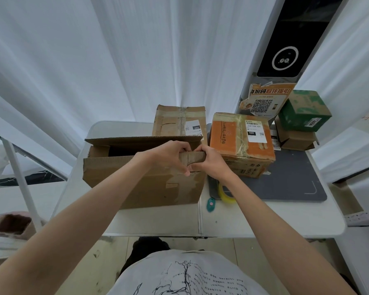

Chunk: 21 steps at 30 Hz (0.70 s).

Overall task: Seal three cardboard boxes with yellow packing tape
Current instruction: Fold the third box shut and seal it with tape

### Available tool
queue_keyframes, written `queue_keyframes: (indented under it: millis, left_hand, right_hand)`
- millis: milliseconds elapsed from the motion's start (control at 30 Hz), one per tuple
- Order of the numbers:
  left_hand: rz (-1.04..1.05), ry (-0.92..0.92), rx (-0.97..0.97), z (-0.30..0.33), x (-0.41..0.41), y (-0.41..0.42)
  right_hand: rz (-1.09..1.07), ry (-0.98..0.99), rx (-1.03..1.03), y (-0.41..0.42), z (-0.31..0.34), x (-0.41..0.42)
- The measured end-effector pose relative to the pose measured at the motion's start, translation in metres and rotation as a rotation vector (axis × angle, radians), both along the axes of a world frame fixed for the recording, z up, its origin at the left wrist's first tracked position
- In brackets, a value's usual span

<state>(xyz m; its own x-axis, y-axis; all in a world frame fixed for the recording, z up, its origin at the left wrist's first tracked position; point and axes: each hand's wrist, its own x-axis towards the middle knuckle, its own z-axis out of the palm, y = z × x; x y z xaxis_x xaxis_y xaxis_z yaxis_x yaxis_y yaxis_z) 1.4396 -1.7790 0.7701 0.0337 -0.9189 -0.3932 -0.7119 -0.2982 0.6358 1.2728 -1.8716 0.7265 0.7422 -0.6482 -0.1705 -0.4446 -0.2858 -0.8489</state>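
Head view: tape roll (pixel 226 193) under right forearm (pixel 256 201).

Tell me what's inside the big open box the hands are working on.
Nothing can be made out. The big open box shows only a dark gap behind its near flap; both hands, left and right, and the flaps cover the rest.

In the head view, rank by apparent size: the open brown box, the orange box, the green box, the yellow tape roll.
1. Open brown box, though it is nearest the camera.
2. Orange box.
3. Green box, farthest back, so unsure against the orange.
4. Yellow tape roll, partly hidden by the right forearm.
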Motion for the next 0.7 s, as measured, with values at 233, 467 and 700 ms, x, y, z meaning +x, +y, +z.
queue_keyframes:
  millis: [233, 467, 700]
  left_hand:
    - [0.083, -0.001, -0.113, -0.014, -0.004, -0.002]
    - [0.099, 0.059, -0.158, -0.01, -0.005, -0.003]
    - [0.094, 0.041, -0.184, -0.011, -0.005, -0.002]
  right_hand:
    - [-0.001, -0.021, 0.051, 0.002, 0.008, -0.002]
    - [-0.064, -0.082, 0.211, 0.004, 0.014, -0.002]
    - [-0.071, -0.098, 0.291, 0.006, 0.018, -0.002]
